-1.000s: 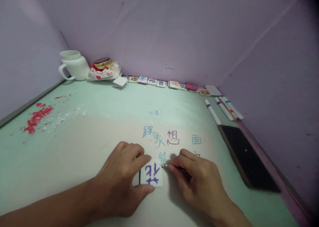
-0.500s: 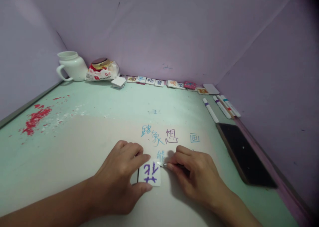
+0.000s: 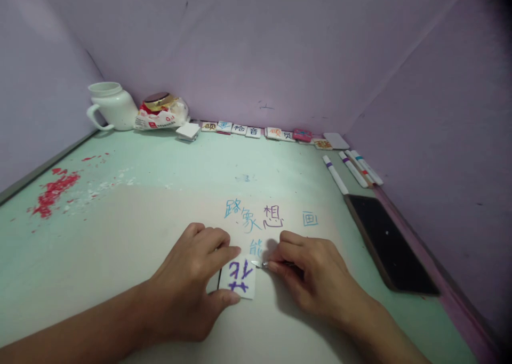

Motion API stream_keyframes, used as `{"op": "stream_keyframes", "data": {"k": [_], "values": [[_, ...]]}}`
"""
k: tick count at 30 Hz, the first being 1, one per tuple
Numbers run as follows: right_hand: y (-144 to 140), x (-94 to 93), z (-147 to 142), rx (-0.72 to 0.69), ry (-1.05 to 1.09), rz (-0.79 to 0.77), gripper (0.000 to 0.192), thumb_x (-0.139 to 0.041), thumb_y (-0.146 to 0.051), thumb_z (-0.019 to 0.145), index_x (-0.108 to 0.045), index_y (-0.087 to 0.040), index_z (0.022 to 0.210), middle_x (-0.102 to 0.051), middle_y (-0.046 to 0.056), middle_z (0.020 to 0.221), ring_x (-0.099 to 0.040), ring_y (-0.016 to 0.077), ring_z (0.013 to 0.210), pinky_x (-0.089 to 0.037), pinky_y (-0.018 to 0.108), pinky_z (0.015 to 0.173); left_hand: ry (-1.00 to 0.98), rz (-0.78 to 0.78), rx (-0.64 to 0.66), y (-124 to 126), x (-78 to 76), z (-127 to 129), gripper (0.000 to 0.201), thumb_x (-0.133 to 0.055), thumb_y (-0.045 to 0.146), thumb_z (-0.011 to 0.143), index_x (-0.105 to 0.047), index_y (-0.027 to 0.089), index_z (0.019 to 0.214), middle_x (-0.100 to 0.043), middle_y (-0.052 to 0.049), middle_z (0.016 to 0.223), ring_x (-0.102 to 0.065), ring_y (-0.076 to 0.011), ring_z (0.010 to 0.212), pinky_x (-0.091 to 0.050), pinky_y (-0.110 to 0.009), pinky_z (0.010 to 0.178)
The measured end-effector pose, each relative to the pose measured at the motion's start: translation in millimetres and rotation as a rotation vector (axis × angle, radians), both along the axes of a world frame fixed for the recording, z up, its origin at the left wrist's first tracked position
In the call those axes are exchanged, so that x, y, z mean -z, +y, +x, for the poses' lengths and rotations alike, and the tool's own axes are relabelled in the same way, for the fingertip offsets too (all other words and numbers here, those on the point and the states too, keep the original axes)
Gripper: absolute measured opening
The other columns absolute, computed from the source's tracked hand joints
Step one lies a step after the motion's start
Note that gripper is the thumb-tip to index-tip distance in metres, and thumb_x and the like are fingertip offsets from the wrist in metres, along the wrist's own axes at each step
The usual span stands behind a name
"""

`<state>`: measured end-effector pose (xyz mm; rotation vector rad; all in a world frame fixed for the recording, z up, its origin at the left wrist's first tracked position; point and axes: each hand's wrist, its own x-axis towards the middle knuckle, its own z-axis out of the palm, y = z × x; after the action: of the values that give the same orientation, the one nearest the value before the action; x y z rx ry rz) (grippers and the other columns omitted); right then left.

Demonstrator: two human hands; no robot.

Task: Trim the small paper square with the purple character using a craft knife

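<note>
A small white square tile [image 3: 238, 280] with a purple Chinese character, upside down from my side, lies flat on the pale sheet. Its near and far edges sit between the thumb and forefinger of my left hand [image 3: 194, 284], and a dark strip shows along its left side. My right hand [image 3: 310, 273] pinches a small knife [image 3: 259, 264] with a short metal blade. The blade tip meets the tile's right edge, close to the upper corner; most of the handle is hidden in my fingers. Blue and purple characters [image 3: 273, 216] are written on the sheet just beyond.
Several lettered tiles [image 3: 253, 132] line the back wall, beside a white tile stack [image 3: 188, 131], a wrapped jar [image 3: 162, 111] and a white jug [image 3: 112, 108]. Markers [image 3: 335, 175] and a dark phone [image 3: 390, 241] lie at right. Red shavings [image 3: 58, 193] are scattered at left.
The whole view has shifted slightly, moving things a little leftward in the picture. Both hands keep their hold, and the blade stays at the tile's right edge.
</note>
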<state>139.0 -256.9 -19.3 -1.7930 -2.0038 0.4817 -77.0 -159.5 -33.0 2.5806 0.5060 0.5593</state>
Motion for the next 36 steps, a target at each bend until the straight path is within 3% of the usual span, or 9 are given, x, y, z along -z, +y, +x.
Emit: {"op": "stream_keyframes", "data": {"k": [18, 27, 36], "values": [[2, -4.1, 5, -0.094, 0.067, -0.018, 0.018, -0.052, -0.021, 0.086, -0.058, -0.019, 0.069, -0.051, -0.004, 0.067, -0.045, 0.0092, 0.058, -0.029, 0.025, 0.055, 0.023, -0.043, 0.067, 4, -3.8, 0, 0.033, -0.062, 0.020, 0.077, -0.061, 0.014, 0.110, -0.055, -0.009, 0.098, -0.050, -0.0239, 0.085, -0.041, -0.043, 0.079], [-5, 6.0, 7, 0.014, 0.210, 0.010, 0.018, -0.051, -0.025, 0.089, -0.066, -0.021, 0.080, -0.059, -0.002, 0.071, -0.052, 0.0102, 0.061, -0.035, 0.024, 0.056, 0.032, -0.067, 0.077, 4, -4.2, -1, 0.033, -0.063, 0.017, 0.077, -0.059, 0.014, 0.109, -0.055, -0.010, 0.100, -0.048, -0.0243, 0.088, -0.041, -0.043, 0.081], [-11, 17.8, -1, 0.105, 0.067, 0.146, 0.021, -0.048, -0.024, 0.091, -0.067, -0.021, 0.084, -0.062, 0.001, 0.072, -0.056, 0.0127, 0.058, -0.035, 0.026, 0.052, 0.040, -0.088, 0.048, 2, -7.7, 1, 0.031, -0.063, 0.018, 0.076, -0.061, 0.014, 0.106, -0.056, -0.009, 0.099, -0.048, -0.0234, 0.086, -0.041, -0.041, 0.080]]}}
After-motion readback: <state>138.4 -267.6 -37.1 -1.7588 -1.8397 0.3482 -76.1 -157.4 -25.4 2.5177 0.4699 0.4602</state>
